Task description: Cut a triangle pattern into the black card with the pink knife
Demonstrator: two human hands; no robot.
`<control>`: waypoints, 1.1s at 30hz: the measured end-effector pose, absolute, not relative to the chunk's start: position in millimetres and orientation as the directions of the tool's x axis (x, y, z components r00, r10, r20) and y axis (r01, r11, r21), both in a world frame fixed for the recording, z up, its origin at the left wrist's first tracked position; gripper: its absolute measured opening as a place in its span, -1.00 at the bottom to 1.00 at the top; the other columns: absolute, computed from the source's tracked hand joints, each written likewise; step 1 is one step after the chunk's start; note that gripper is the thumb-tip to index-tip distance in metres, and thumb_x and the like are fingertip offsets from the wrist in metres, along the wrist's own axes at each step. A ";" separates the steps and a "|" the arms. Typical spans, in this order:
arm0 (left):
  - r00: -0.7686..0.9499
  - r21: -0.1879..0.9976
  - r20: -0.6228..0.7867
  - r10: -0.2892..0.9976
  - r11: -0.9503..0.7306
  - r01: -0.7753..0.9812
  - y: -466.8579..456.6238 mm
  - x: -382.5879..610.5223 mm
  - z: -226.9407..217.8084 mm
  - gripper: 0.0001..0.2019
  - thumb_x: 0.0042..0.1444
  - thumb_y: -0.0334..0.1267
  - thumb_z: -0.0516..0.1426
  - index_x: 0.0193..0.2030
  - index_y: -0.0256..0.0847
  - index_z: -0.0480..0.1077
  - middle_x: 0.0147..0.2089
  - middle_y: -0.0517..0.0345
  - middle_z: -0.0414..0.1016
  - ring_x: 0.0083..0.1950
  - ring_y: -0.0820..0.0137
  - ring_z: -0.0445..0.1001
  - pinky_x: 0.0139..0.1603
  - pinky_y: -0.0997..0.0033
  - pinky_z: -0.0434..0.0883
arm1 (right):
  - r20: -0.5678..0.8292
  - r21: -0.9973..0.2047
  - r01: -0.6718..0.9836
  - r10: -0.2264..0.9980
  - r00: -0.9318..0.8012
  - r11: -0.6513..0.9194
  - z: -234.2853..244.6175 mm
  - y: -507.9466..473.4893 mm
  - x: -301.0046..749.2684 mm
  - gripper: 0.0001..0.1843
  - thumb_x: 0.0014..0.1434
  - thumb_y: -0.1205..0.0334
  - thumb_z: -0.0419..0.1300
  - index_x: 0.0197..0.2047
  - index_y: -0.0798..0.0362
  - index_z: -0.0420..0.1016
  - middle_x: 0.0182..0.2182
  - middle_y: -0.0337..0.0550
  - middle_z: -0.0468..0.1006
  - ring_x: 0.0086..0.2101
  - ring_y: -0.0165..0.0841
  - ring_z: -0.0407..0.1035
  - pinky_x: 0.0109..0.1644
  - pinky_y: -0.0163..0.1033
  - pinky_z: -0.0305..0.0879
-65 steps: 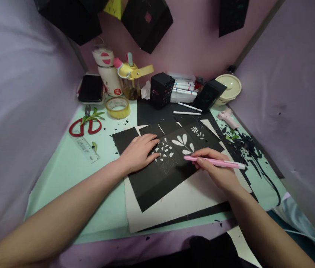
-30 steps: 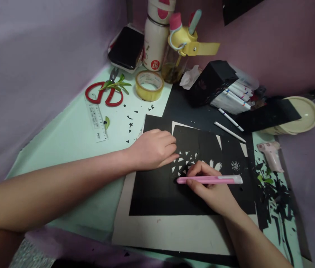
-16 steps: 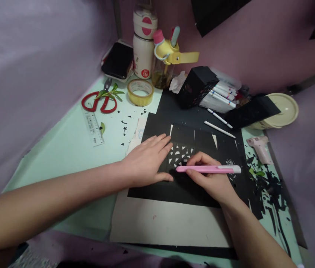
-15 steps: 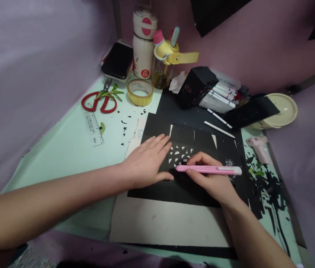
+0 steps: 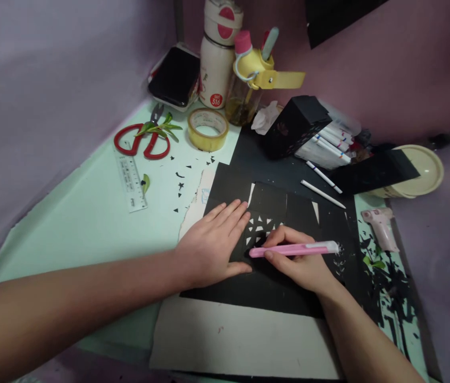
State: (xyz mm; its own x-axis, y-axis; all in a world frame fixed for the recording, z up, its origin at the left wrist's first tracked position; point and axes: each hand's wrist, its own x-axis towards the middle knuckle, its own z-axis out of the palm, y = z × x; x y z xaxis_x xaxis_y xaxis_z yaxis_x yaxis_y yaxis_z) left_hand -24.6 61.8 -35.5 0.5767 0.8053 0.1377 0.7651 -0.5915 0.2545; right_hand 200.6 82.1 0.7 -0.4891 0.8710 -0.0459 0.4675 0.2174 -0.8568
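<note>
A black paper sheet [image 5: 265, 282] with small white triangular cut-outs [image 5: 260, 226] lies on a white board [image 5: 244, 340]. My left hand [image 5: 213, 244] lies flat on the sheet's left part, fingers stretched out and pressing it down. My right hand [image 5: 299, 263] is closed around a pink craft knife [image 5: 292, 249], held almost level, its tip on the paper just below the cut-outs and next to my left thumb. A small white flower pattern shows on the sheet to the right of the knife's end.
Red scissors [image 5: 141, 142], a clear ruler [image 5: 130, 178] and a tape roll [image 5: 208, 128] lie at the back left. Bottles [image 5: 219, 58], a black box [image 5: 294, 125] with markers, a cream lid [image 5: 420, 170] and a pink glue gun [image 5: 382, 226] stand behind and right. Black scraps litter the right edge.
My left hand went from curled to flat on the sheet and slid nearer the knife tip. The sheet was turned earlier. The view shifted slightly; my right hand keeps the knife by the cut-outs.
</note>
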 end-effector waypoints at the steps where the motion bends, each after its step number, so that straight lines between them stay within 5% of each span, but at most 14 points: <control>1: 0.577 0.260 0.151 0.802 -0.596 0.760 61.6 -24.8 -35.9 -0.08 0.16 0.33 0.05 0.39 -0.46 0.08 0.50 -0.23 -0.10 0.52 0.09 -0.15 0.50 0.10 -0.13 | -0.035 -0.858 0.460 0.866 -0.498 0.230 -1.8 82.7 201.9 -0.90 0.13 0.25 0.28 -0.41 0.01 0.46 -0.46 -0.20 0.59 -0.45 -0.35 0.45 -0.40 -0.28 0.34; 14: 0.575 0.297 0.127 0.808 -0.584 0.755 64.3 -26.6 -28.9 -0.11 0.16 0.32 0.06 0.36 -0.45 0.14 0.49 -0.21 -0.05 0.51 0.10 -0.09 0.49 0.12 -0.10 | 0.074 -0.831 0.417 0.816 -0.573 0.368 -2.9 84.8 200.9 -0.90 0.11 0.37 0.31 -0.36 0.01 0.48 -0.45 -0.24 0.62 -0.44 -0.40 0.53 -0.39 -0.38 0.43; 33: 0.573 0.298 0.142 0.807 -0.586 0.753 63.9 -26.3 -30.2 -0.12 0.16 0.31 0.07 0.36 -0.45 0.16 0.48 -0.21 -0.03 0.50 0.09 -0.07 0.48 0.11 -0.09 | 0.068 -0.810 0.455 0.830 -0.553 0.370 -0.1 83.8 197.4 -0.92 0.09 0.35 0.33 -0.38 0.02 0.51 -0.47 -0.26 0.62 -0.47 -0.44 0.53 -0.39 -0.42 0.43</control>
